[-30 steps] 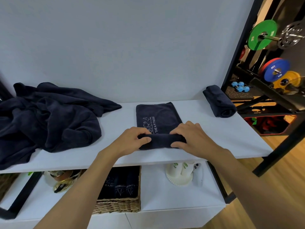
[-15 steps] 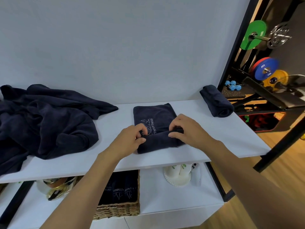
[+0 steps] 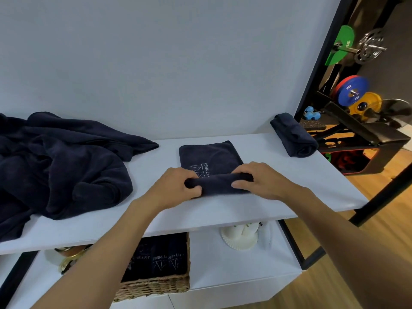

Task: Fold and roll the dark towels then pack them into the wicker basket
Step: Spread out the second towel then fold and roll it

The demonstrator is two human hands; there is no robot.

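A folded dark towel (image 3: pixel 209 156) with white lettering lies on the white shelf top (image 3: pixel 278 186), its near end rolled into a thick tube. My left hand (image 3: pixel 176 188) grips the left end of that roll and my right hand (image 3: pixel 258 181) grips the right end. A finished rolled towel (image 3: pixel 294 138) lies at the back right of the shelf. A heap of unfolded dark towels (image 3: pixel 58 166) covers the left side. Below, the wicker basket (image 3: pixel 156 286) holds several rolled towels standing upright, partly hidden by my left arm.
On the lower shelf a white paper plate with cups (image 3: pixel 239 238) sits right of the basket, and a brass-coloured object (image 3: pixel 66 259) sits left of it. A black frame post (image 3: pixel 318 70) and a rack of weight plates (image 3: pixel 352 92) stand to the right.
The roll has grown and advanced away from me over the lettering. Both hands shifted forward with it and now clasp its two ends.
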